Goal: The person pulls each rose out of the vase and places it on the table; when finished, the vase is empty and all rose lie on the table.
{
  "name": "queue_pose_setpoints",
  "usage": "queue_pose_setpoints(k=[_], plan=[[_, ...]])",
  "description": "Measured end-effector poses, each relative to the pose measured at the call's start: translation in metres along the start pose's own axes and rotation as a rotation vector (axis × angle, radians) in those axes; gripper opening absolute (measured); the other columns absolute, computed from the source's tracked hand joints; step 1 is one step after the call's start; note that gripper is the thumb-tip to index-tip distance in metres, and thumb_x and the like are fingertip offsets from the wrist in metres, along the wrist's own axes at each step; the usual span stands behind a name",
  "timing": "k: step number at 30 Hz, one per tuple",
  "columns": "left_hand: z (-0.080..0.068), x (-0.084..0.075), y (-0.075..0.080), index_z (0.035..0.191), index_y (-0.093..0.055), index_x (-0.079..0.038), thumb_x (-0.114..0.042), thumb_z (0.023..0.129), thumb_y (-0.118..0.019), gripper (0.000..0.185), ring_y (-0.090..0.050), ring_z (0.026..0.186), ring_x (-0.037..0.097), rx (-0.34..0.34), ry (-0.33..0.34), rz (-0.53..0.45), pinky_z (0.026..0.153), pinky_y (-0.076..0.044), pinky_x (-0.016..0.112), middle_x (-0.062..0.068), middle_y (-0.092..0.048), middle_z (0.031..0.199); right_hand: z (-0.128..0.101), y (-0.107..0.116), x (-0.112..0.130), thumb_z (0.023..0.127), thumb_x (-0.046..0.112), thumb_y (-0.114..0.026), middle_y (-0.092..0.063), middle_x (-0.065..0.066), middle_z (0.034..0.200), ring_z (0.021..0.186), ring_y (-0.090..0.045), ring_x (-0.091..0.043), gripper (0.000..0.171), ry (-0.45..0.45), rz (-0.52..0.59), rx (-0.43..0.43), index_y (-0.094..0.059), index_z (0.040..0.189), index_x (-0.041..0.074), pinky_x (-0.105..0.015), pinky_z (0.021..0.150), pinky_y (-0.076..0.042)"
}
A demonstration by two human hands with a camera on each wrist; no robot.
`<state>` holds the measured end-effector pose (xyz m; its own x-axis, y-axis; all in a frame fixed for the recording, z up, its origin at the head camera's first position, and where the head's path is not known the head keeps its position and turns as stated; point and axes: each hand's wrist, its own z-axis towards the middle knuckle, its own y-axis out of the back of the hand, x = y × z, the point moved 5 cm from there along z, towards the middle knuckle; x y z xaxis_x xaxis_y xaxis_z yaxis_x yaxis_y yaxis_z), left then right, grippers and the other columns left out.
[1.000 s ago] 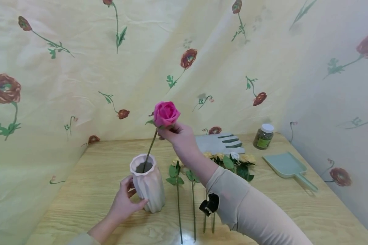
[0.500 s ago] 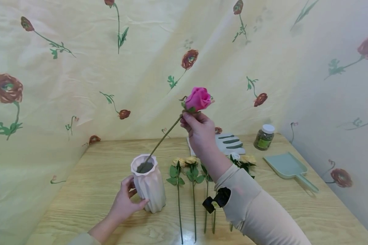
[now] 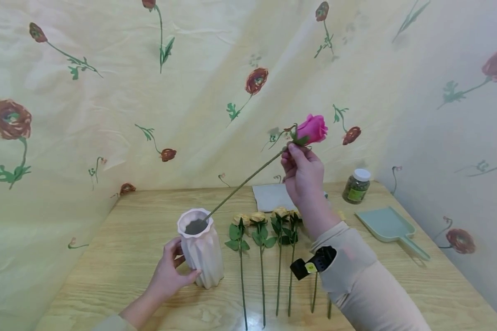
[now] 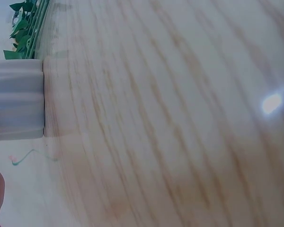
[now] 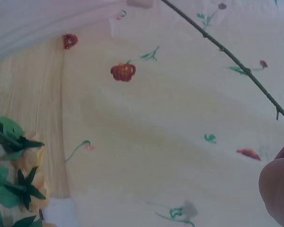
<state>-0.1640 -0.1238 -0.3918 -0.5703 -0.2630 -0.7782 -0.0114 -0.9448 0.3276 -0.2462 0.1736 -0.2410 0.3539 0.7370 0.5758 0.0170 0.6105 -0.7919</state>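
Observation:
A white ribbed vase (image 3: 201, 250) stands on the wooden table (image 3: 124, 239); my left hand (image 3: 168, 275) grips its lower left side. My right hand (image 3: 304, 174) pinches a pink rose (image 3: 312, 129) just below the bloom, up and to the right of the vase. Its long green stem (image 3: 244, 184) slants down-left, and the tip sits at the vase's rim. The left wrist view shows the vase (image 4: 16, 99) side-on against the table. In the right wrist view the stem (image 5: 227, 52) crosses the floral cloth.
Several yellow roses (image 3: 269, 218) with green stems lie in a row right of the vase. Behind them lie grey gloves (image 3: 271, 196), a white-lidded jar (image 3: 357, 185) and a pale green dustpan (image 3: 391, 227). Floral cloth (image 3: 107, 92) walls the back and sides.
My right hand has swung the pink rose up and to the right, tilting the stem far over; its lower end has risen from deep in the vase to the rim. The left hand stays.

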Motion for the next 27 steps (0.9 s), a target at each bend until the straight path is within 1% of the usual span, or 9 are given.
queue_pose_setpoints(k=[5,7,13,17,23,27], plan=[[-0.001,0.002,0.000,0.119,-0.030,0.006,0.016,0.050,-0.074,0.083,-0.048,0.085,0.014,0.000,-0.003,-0.010,0.074,-0.047,0.025,0.010,-0.048,0.101,0.008,0.021,0.013,0.071,0.004,-0.070,-0.058,-0.010,0.076,0.059,-0.057,-0.015,0.028,0.033,0.052,-0.035,-0.055,0.093,-0.003,-0.020,0.055,-0.049],[0.000,0.003,0.000,0.119,-0.030,0.006,0.015,0.050,-0.074,0.083,-0.048,0.085,0.014,0.001,-0.012,-0.014,0.074,-0.047,0.024,0.009,-0.048,0.101,0.011,0.029,0.018,0.071,0.004,-0.070,-0.058,-0.010,0.076,0.059,-0.057,-0.015,0.027,0.042,0.044,-0.039,-0.055,0.092,-0.003,-0.020,0.055,-0.049],[0.001,0.003,-0.001,0.119,-0.028,0.008,0.017,0.049,-0.073,0.083,-0.048,0.086,0.012,0.002,-0.056,-0.019,0.074,-0.047,0.024,0.003,-0.045,0.102,0.015,0.056,0.024,0.071,0.005,-0.069,-0.058,-0.009,0.074,0.059,-0.055,-0.013,0.027,0.010,-0.045,-0.053,-0.055,0.093,-0.002,-0.019,0.053,-0.048],[0.001,0.003,-0.001,0.118,-0.029,0.008,0.017,0.048,-0.073,0.083,-0.048,0.085,0.012,-0.004,-0.063,-0.014,0.073,-0.047,0.026,-0.001,-0.045,0.103,0.019,0.078,0.029,0.071,0.002,-0.069,-0.058,-0.009,0.070,0.056,-0.054,-0.014,0.021,0.003,-0.083,-0.089,-0.057,0.088,-0.003,-0.019,0.049,-0.046],[0.000,0.002,0.000,0.118,-0.028,0.007,0.015,0.050,-0.074,0.082,-0.048,0.086,0.013,0.011,-0.069,0.003,0.074,-0.047,0.027,0.006,-0.045,0.103,0.021,0.110,0.042,0.071,-0.003,-0.067,-0.057,-0.008,0.064,0.053,-0.053,-0.013,0.010,0.017,-0.172,-0.144,-0.059,0.076,0.000,-0.019,0.046,-0.045],[0.000,0.000,0.001,0.118,-0.027,0.007,0.014,0.051,-0.074,0.082,-0.047,0.086,0.014,0.022,-0.069,0.024,0.075,-0.047,0.026,0.009,-0.045,0.103,0.020,0.127,0.053,0.073,-0.003,-0.065,-0.058,-0.007,0.062,0.053,-0.053,-0.012,0.007,0.016,-0.248,-0.144,-0.059,0.073,0.001,-0.020,0.046,-0.045]])
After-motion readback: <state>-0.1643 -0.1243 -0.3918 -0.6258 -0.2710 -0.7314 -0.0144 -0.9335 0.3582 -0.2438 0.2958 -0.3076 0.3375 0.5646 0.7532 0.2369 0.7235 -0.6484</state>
